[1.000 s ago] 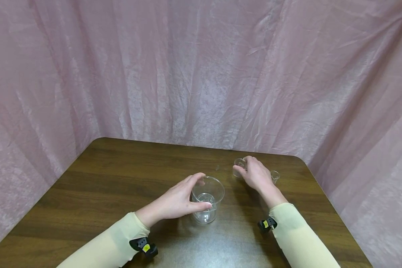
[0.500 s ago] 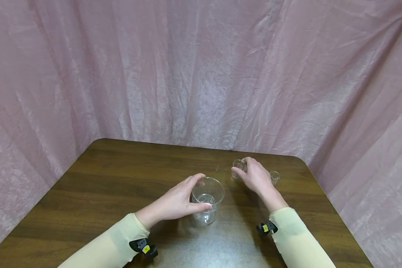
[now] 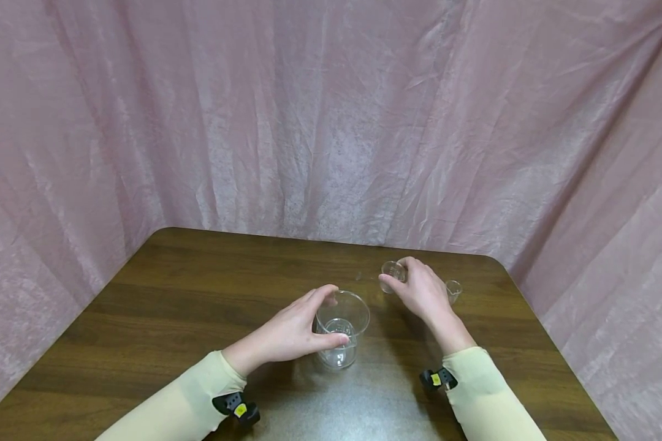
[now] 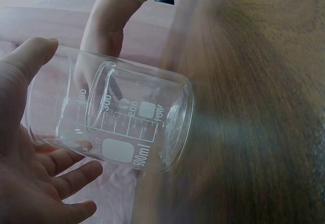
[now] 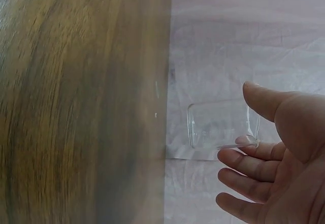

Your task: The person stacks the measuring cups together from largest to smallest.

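A clear glass beaker (image 4: 152, 158) marked 500ml stands upright on the wooden table. Inside this large beaker (image 3: 360, 318) sits a smaller glass beaker (image 3: 339, 334). My left hand (image 3: 287, 334) holds the large one by its upper part, thumb on the near side and fingers on the far side. Farther back on the right, my right hand (image 3: 422, 289) grips a small beaker (image 3: 391, 273) near its rim between thumb and fingers. In the right wrist view, the bottom of that small beaker (image 5: 205, 127) shows just above the table's edge line.
A still smaller glass beaker (image 3: 454, 290) stands just right of my right hand, partly behind it. The brown table (image 3: 198, 275) ends at a pink curtain (image 3: 331, 122) hanging along its back and sides.
My right hand has shifted slightly left with the small beaker. The left hand and the large beaker stay where they were.
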Demonstrator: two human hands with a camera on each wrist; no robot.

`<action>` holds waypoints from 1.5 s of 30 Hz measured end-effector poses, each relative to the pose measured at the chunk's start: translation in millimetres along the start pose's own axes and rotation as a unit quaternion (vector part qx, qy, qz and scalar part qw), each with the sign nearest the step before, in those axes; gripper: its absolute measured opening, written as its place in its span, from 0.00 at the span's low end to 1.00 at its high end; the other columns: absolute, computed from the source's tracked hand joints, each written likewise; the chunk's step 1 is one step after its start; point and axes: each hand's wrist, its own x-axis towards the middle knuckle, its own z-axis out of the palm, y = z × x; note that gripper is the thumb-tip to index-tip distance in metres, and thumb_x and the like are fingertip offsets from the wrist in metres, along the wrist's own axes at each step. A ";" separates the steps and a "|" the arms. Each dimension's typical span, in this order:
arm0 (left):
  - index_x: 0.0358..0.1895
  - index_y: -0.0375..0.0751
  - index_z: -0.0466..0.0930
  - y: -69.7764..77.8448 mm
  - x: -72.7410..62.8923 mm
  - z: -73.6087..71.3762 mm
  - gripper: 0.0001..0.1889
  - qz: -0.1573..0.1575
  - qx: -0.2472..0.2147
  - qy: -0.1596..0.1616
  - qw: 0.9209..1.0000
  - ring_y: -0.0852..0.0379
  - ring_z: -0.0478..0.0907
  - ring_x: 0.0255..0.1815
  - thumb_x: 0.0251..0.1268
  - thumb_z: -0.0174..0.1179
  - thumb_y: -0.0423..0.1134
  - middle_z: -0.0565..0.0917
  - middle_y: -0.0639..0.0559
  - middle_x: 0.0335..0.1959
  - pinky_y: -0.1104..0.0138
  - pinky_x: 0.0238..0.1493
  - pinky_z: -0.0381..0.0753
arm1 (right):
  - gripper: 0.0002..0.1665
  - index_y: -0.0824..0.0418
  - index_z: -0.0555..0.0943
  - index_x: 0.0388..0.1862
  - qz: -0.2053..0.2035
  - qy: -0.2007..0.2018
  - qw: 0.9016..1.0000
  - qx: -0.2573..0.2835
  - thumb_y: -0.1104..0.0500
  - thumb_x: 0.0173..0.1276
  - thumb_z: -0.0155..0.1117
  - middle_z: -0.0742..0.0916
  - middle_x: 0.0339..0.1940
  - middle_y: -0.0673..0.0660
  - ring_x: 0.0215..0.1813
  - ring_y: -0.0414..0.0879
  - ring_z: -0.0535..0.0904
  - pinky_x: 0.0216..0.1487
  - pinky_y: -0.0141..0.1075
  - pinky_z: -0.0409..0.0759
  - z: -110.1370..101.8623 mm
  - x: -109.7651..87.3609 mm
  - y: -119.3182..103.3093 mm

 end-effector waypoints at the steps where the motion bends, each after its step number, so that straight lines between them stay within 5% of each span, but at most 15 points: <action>1: 0.81 0.46 0.66 0.1 -0.1 -0.1 0.48 0.000 -0.001 0.000 1.000 0.49 0.79 0.71 0.67 0.74 0.67 0.83 0.50 0.68 0.45 0.67 0.80 | 0.35 0.63 0.84 0.62 0.000 0.000 1.000 0.000 0.35 0.75 0.73 0.90 0.51 0.61 0.56 0.61 0.86 0.55 0.61 0.81 -0.3 -0.5 -0.5; 15: 0.82 0.47 0.66 -0.8 0.7 -0.5 0.49 0.002 0.001 -0.001 1.000 0.50 0.80 0.71 0.66 0.76 0.66 0.83 0.50 0.67 0.46 0.67 0.80 | 0.38 0.63 0.84 0.65 -0.007 0.007 1.000 0.016 0.34 0.75 0.73 0.90 0.57 0.63 0.59 0.62 0.85 0.58 0.62 0.80 -5.1 -8.1 -10.2; 37: 0.82 0.49 0.65 1.3 0.9 -2.3 0.49 -0.006 0.000 -0.005 1.000 0.52 0.79 0.72 0.65 0.76 0.66 0.83 0.52 0.68 0.47 0.69 0.79 | 0.36 0.61 0.84 0.63 -0.026 0.017 0.999 0.028 0.34 0.74 0.75 0.88 0.47 0.58 0.50 0.56 0.83 0.51 0.57 0.81 -16.8 -20.0 -24.7; 45: 0.82 0.43 0.65 0.0 1.2 -1.4 0.50 0.003 -0.001 -0.001 1.000 0.48 0.79 0.71 0.66 0.75 0.65 0.83 0.50 0.67 0.45 0.69 0.78 | 0.35 0.60 0.85 0.63 -0.031 0.016 0.999 0.032 0.35 0.73 0.75 0.89 0.51 0.58 0.51 0.57 0.84 0.51 0.57 0.81 -22.4 -24.7 -29.7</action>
